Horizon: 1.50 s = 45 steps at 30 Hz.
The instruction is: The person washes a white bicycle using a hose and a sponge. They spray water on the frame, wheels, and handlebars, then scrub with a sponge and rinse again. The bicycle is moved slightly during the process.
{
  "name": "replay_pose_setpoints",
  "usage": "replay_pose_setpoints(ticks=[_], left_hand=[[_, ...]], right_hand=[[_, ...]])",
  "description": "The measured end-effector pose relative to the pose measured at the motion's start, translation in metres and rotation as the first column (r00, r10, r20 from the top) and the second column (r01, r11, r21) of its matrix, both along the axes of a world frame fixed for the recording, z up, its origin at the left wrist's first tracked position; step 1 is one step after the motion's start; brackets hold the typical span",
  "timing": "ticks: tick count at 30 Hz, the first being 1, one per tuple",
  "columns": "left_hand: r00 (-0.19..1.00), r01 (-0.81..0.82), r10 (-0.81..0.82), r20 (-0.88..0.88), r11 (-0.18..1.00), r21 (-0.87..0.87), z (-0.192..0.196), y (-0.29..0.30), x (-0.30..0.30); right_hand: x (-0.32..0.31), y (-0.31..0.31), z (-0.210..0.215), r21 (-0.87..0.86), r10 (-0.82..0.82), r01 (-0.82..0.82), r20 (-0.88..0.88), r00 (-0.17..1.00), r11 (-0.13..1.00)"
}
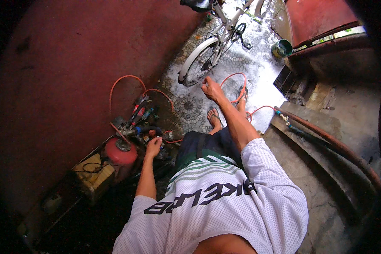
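My right hand (212, 89) is raised in front of me, its fingers curled in, just short of the rear wheel (197, 65) of a white bicycle (225, 31). What it holds, if anything, is too small to make out. An orange hose (244, 80) loops beside that hand and past my feet. Low on the left, my left hand (154, 147) has its fingers drawn together next to a machine with a red rounded tank (120, 151). Whether something small sits in those fingers does not show. Bottles and tools (140, 111) crowd together just beyond the tank.
A dark red wall (72, 63) rises along the left. Wet, foamy patterned paving (190, 103) lies under the bicycle. To the right are a green bucket (282, 48), a drain grate (285, 80), concrete steps (305, 156) and a brown pipe (334, 139). A yellowish box (95, 171) stands by the tank.
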State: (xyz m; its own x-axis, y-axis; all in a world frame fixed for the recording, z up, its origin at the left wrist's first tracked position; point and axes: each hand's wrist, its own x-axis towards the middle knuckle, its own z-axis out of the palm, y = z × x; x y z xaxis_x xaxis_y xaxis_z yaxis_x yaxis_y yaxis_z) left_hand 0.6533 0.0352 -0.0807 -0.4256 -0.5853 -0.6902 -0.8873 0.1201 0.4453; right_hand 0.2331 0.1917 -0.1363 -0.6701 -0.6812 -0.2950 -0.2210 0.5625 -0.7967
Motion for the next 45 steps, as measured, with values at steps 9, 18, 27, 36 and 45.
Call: replay_pose_setpoints(ticks=[9,18,27,36,45], left_hand=[[0.997,0.055,-0.057,-0.054,0.997,-0.048,0.007,0.000,0.000],[0.999,0.053,-0.053,0.009,0.997,-0.052,0.017,0.005,0.006],[0.999,-0.041,0.039,0.037,0.998,0.044,0.017,0.012,0.003],[0.999,-0.027,0.026,0.028,0.999,0.022,0.017,0.006,0.014],[0.986,0.161,-0.166,-0.029,0.979,-0.129,0.014,0.002,0.010]], right_hand=[[0.016,0.011,-0.018,0.004,0.027,-0.027,-0.020,0.999,1.000],[0.031,0.022,-0.041,0.048,-0.007,0.006,0.025,1.000,0.999],[0.023,0.041,-0.051,0.137,0.016,-0.018,0.012,1.000,0.990],[0.022,0.057,-0.043,0.195,-0.093,0.091,0.002,0.996,0.977],[0.008,0.038,-0.024,0.015,-0.227,0.226,0.014,0.974,0.974]])
